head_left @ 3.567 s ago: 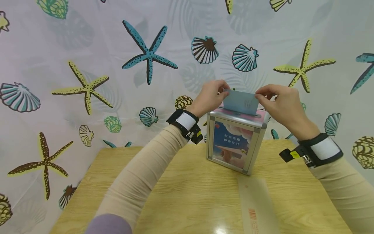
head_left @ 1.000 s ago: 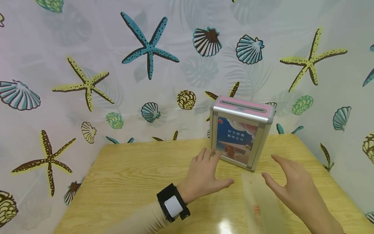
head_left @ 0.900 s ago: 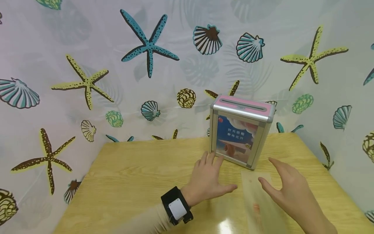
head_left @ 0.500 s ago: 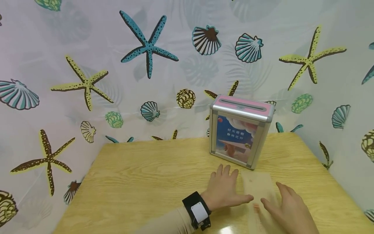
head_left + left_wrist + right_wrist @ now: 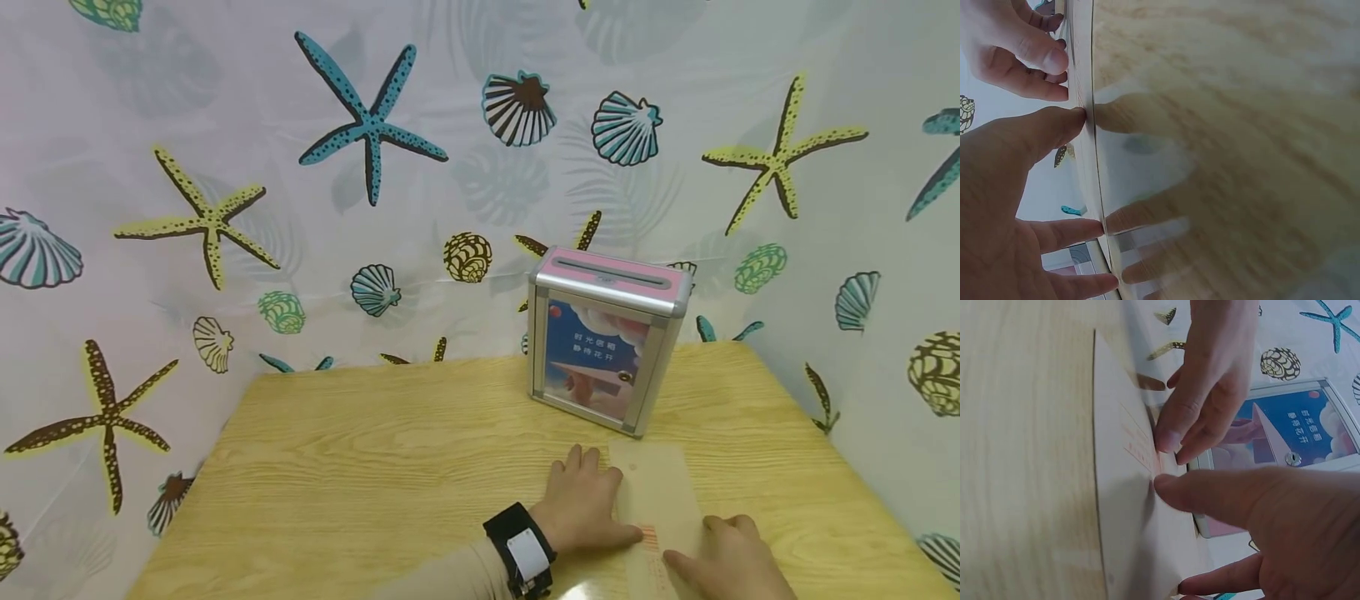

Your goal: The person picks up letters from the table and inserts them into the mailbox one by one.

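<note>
A tan paper envelope (image 5: 660, 492) with red print lies flat on the table in front of a metal-framed letter box (image 5: 592, 350). My left hand (image 5: 585, 508) rests at its left edge, the thumb tip on the paper near the red print and the fingers spread toward the box. Over the right edge is my right hand (image 5: 738, 562), its thumb on the paper and its fingers along that side. In the right wrist view both thumbs meet the envelope (image 5: 1119, 519) close to each other. The fingers of both hands are fairly straight.
The box has a pink top with a long slot (image 5: 611, 272) and a small lock on its pictured front. A wood-grain table (image 5: 360, 467) extends to the left. Behind it hangs a white cloth (image 5: 420, 250) printed with starfish and shells.
Earlier both hands pinched a blue card in the box slot; the card is out of sight now. Both hands have since come down from the box to the envelope's two sides.
</note>
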Motion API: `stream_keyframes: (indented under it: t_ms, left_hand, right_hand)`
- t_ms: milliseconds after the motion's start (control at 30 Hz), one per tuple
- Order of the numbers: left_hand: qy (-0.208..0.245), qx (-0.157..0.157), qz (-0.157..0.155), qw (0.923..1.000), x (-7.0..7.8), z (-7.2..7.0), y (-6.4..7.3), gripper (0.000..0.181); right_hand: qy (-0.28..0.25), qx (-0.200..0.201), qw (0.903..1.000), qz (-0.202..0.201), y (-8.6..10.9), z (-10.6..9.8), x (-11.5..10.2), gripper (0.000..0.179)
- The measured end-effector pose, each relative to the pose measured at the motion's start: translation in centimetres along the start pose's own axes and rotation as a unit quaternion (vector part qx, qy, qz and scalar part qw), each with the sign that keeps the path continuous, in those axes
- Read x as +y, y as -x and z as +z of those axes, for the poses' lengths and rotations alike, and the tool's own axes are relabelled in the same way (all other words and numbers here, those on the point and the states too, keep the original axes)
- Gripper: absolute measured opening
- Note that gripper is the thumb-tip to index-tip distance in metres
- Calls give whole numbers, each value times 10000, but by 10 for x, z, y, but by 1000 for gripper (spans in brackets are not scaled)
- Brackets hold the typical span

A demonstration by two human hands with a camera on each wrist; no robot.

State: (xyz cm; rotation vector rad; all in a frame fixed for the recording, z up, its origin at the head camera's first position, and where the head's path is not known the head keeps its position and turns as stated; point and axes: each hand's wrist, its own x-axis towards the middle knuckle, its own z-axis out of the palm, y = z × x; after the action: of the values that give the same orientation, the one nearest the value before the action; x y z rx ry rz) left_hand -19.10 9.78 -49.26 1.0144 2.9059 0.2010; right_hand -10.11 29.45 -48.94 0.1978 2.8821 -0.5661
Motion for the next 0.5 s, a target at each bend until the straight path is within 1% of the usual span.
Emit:
stream_keyframes:
  t_ms: [133,300,400,500]
  left_hand:
    - [-53,-15,17,10000,1,-1,1,65]
    - [-161,-45,4,9999,1,-3,0,66]
    - [-239,-2,22,9997,2,-4,2,67]
    - [-278,27,7,9996,2,-4,7,66]
  right_hand:
    - [40,97,9999,-7,2,4,-3,92]
    - [-80,167,9998,64,2,6,-6,92]
    - [-144,134,9998,58,3,6,-8,87]
    - [-178,22,9998,60,3,7,-12,82]
